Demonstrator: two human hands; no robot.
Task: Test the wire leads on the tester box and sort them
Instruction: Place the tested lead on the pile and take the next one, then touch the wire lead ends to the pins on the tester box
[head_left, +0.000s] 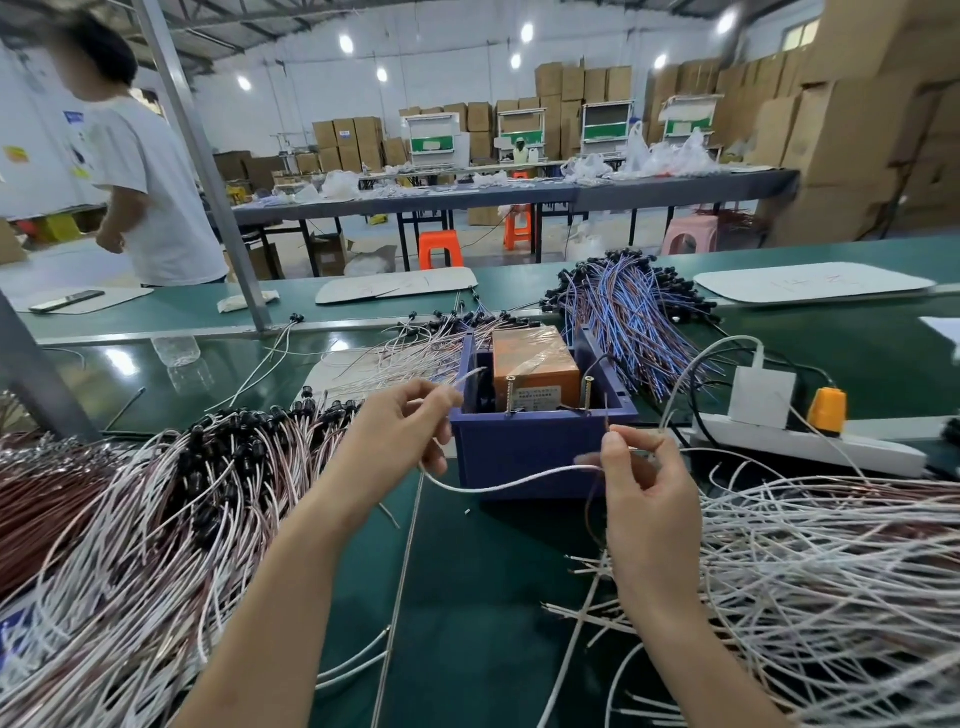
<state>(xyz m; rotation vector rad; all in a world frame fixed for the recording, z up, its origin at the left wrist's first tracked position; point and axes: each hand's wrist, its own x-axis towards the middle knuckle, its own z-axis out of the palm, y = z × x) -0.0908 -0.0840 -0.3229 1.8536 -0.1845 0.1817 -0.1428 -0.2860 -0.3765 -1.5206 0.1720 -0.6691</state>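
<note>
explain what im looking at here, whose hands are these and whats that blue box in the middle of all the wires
There is no machine here. A person wears a camera on the head, so this one view looks down at their own two hands. The left hand and right hand each pinch one white wire lead, which sags between them in front of the blue box. That box holds an orange unit with two upright screws, likely the tester's contacts. On the green table lie heaps of leads: black-tipped ones on the left, white ones on the right, blue and brown ones behind the box. A white power strip lies to the right.
</note>
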